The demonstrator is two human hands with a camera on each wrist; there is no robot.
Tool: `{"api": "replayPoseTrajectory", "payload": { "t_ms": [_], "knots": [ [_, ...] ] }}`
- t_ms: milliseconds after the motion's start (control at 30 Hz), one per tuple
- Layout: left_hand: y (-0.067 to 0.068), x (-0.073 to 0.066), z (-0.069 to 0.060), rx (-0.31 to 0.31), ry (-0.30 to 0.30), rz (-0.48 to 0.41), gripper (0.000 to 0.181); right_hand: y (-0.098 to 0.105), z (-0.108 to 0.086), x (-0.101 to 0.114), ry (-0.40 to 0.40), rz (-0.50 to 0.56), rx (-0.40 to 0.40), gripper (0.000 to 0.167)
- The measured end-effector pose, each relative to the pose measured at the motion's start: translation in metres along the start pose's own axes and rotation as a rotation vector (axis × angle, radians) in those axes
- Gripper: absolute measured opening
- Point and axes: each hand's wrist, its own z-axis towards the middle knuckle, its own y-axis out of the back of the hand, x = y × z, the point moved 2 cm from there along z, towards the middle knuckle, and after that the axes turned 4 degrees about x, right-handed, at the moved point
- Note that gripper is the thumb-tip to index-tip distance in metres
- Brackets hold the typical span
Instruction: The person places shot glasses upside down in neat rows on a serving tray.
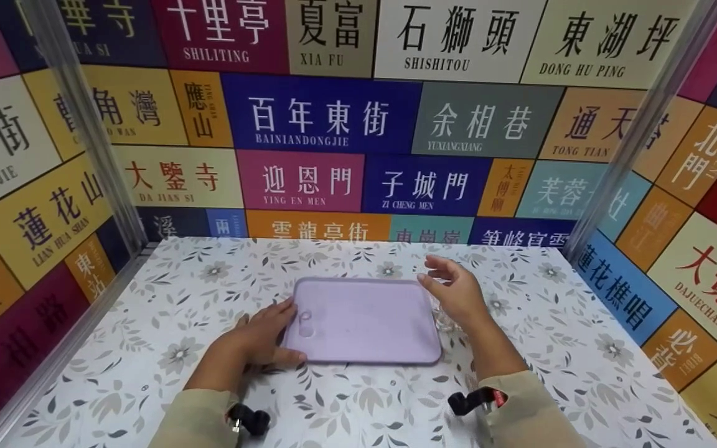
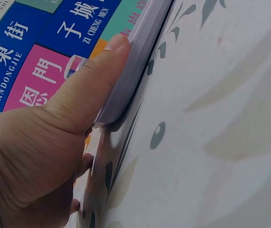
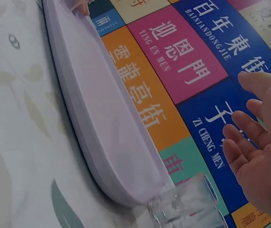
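Booth walls of coloured place-name panels (image 1: 309,118), back and both sides, characters with Latin spelling. Clear corner posts (image 1: 88,112) left and right. Below, white table (image 1: 178,351) with grey and beige leaf-and-flower print. From the left: light sleeve (image 1: 196,423), black wrist gear (image 1: 249,420). Then left hand (image 1: 253,339), at left end of lilac tray (image 1: 365,320): thumb at near left corner, fingers against left end. Thumb and fingers spread apart, touching rim, no pinch. In left wrist view, thumb straight along outer wall. Next, small clear cup (image 1: 305,326) on tray, close to left end. Tray flat on table, between both hands, shallow, rounded corners, long side toward person. At right end, two small clear glasses (image 3: 182,202), just beside tray; unclear whether touching it. Partly behind right hand in head view. Then right hand (image 1: 455,292), raised by far right corner, fingers loosely bent, apart from thumb, holding nothing. In right wrist view, apart from tray and glasses. Far right: second light sleeve, more black wrist gear.
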Motion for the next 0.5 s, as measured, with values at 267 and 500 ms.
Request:
{"api": "replayPoseTrajectory", "payload": {
  "t_ms": [267,500],
  "knots": [
    [-0.002,0.001,0.003,-0.004,-0.001,-0.002,0.120,0.036,-0.001,-0.015,-0.070,-0.013,-0.058,0.066],
    [0.000,0.001,0.002,0.005,0.009,0.002,0.123,0.064,-0.005,-0.025,-0.112,-0.043,-0.096,0.072]
  ]
}}
